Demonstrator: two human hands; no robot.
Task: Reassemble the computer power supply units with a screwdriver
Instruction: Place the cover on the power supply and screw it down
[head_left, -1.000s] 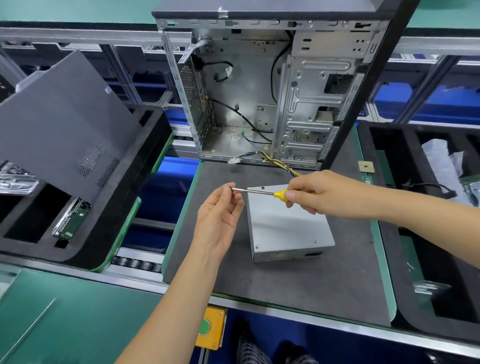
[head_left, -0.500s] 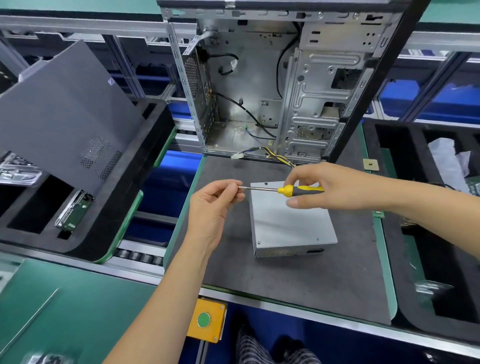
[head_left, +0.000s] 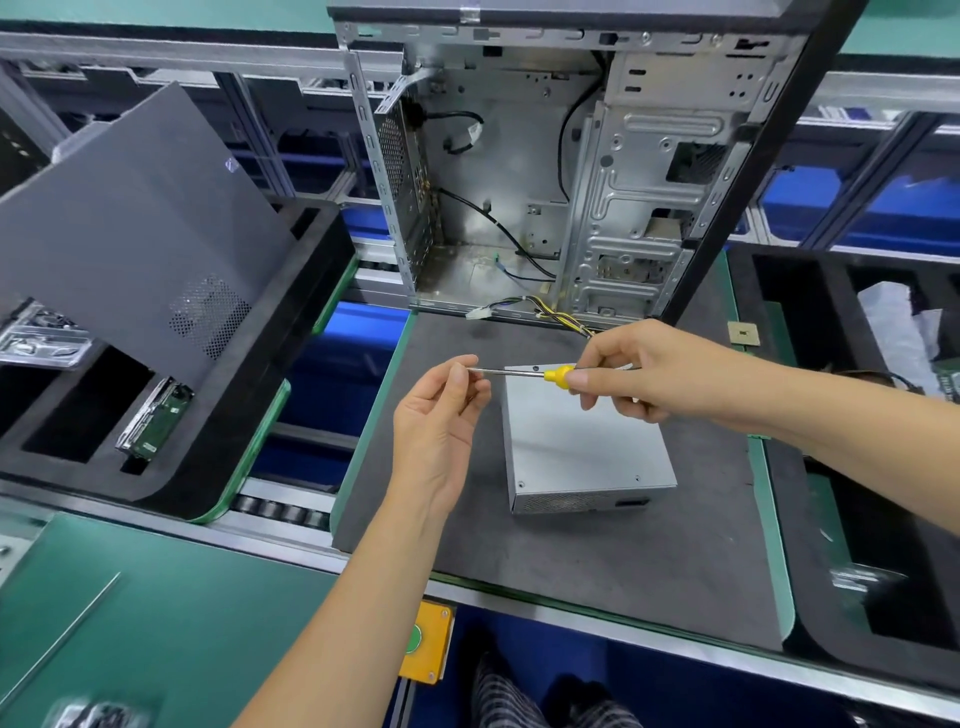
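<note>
Single head-worn view, looking forward and down

The wide-angle camera sits close above the near edge of the grey work mat (head_left: 597, 561), facing its far edge where the open computer case (head_left: 571, 171) stands; side trays bend at the frame margins.

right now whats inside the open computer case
Inside the computer case: loose black cables and a bare metal drive cage. No board visible. Behind the cage is hidden.

mat: dark grey foam mat (head_left: 597, 561) in front of me, green-edged
on mat, centre: my silver power supply unit (head_left: 582, 447), lying flat
on mat, far edge: open computer case (head_left: 571, 171), upright
right of case: small tan square (head_left: 743, 333)
</note>
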